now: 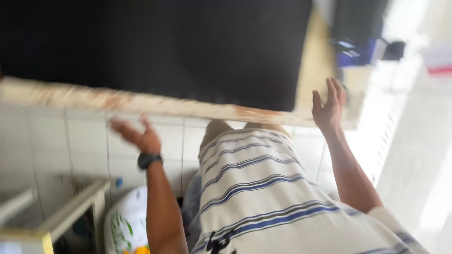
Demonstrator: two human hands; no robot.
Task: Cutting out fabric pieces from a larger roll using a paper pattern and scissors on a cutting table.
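Dark counter top (pixel 188 47) fills the upper view, its worn pale edge (pixel 141 102) the landmark. Below that edge, white tiles (pixel 47 141) and a striped shirt (pixel 254 188). Both hands, left hand (pixel 139 136) and right hand (pixel 329 106), hover open and empty near the edge; blurred motion suggests knuckles could strike it.

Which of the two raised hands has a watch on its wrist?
The left hand: a black wristwatch circles its wrist, while the right hand's wrist is bare.

both hands raised open, left hand (pixel 136 135) watch-strapped, right hand (pixel 328 107) near wooden ledge (pixel 155 104)
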